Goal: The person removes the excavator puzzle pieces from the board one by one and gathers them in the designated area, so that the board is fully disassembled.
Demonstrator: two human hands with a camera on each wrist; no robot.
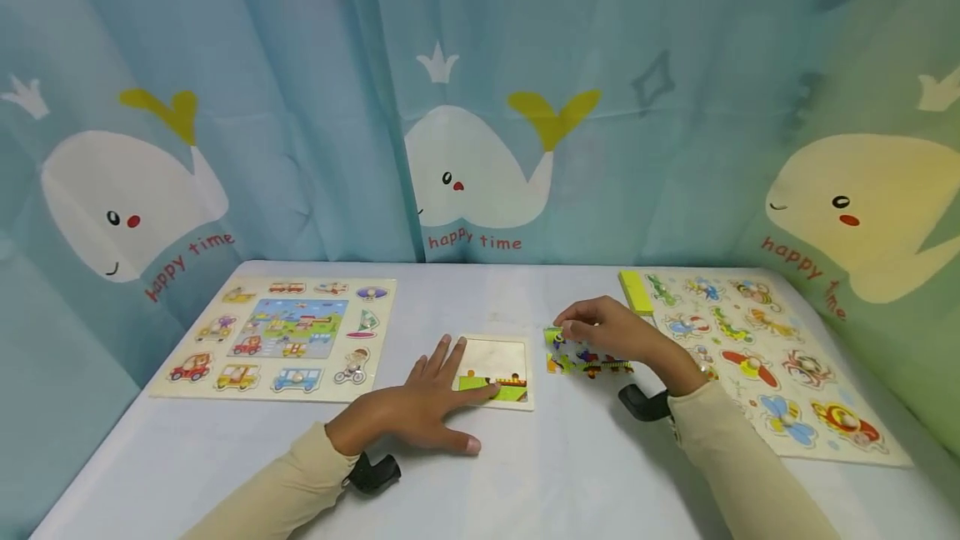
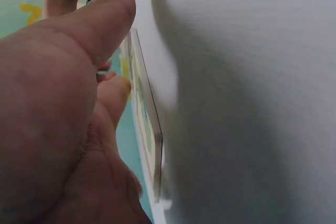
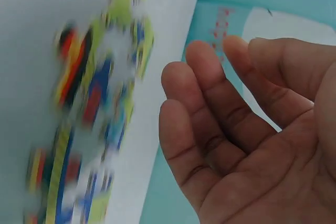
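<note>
My left hand (image 1: 431, 398) lies with fingers spread at a small wooden puzzle tray (image 1: 491, 348), its index finger stretched over the tray's lower part. Green and red puzzle pieces (image 1: 512, 390) fill the tray's lower end; above them the pale base shows bare. My right hand (image 1: 611, 330) hovers over several loose picture pieces (image 1: 585, 363) to the right of the tray. In the right wrist view its fingers (image 3: 176, 129) bend loosely, the thumb comes close to the index finger, and nothing shows in the grasp. The loose pieces (image 3: 97, 98) look blurred there.
A vehicle peg puzzle board (image 1: 258, 390) lies on the left of the white table (image 1: 540, 482). An insect peg puzzle board (image 1: 757, 423) lies on the right, a yellow-green strip (image 1: 636, 292) at its far left corner. A whale-print curtain (image 1: 480, 15) hangs behind.
</note>
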